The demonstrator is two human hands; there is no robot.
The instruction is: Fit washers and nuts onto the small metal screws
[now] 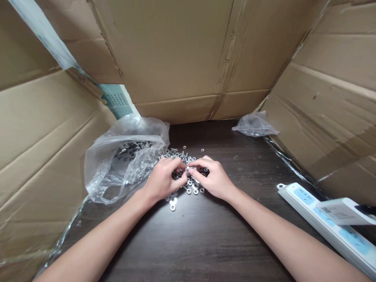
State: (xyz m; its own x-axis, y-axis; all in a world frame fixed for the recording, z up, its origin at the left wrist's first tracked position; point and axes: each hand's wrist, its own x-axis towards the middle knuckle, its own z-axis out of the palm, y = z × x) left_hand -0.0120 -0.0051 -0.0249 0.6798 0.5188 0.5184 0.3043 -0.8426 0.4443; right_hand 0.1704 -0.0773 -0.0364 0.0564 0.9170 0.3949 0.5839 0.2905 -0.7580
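Observation:
My left hand and my right hand meet over a loose pile of metal fasteners. Thumb and forefinger of each hand are pinched together at a small bright metal fastener between the fingertips. Whether it is a nut, a bolt or both joined is too small to tell. Around and under the hands lie hex nuts, washers and bolts, partly hidden by my fingers. One nut rests at the near edge of the pile.
An open clear plastic bag with more bolts and nuts inside lies left of the pile. Another plastic bag sits at the back right. A white power strip with a plug is at right. Cardboard walls enclose the dark table.

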